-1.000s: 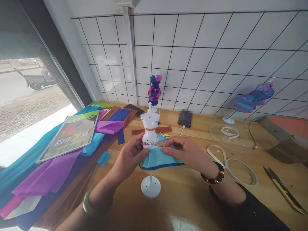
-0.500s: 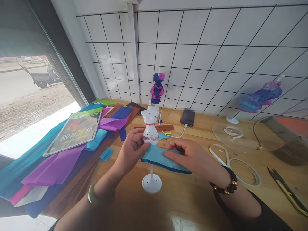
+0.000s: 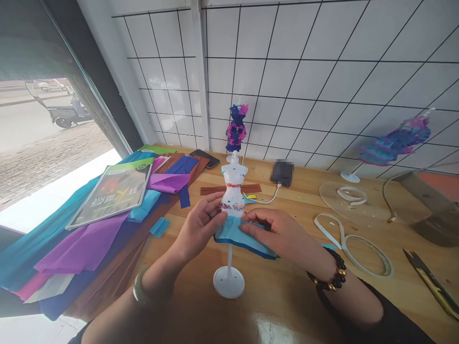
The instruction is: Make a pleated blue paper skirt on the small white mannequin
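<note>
A small white dress form (image 3: 234,176) on a round stand, with a red line at its waist and paint-like marks, stands between my hands. A light blue crepe paper strip (image 3: 233,230) with a dark blue lower edge lies across its lower hips. My left hand (image 3: 201,222) cups the form from the left, its thumb pressing the strip's left end against the hip. With thumb and fingers, my right hand (image 3: 274,230) pinches the strip just right of the form. The strip's right part hangs below that hand. The form's back is hidden.
Colored crepe sheets and a magazine (image 3: 113,191) lie at left. Behind stands a dressed form (image 3: 236,129); another dressed form (image 3: 398,141) is at right. A charging device (image 3: 282,173), white tape (image 3: 366,258) and scissors (image 3: 426,277) also lie on the table (image 3: 193,296).
The view has shifted a little. The dress form stands more upright and slightly further right in view. My right hand has come closer to it, and the strip spans less width.
</note>
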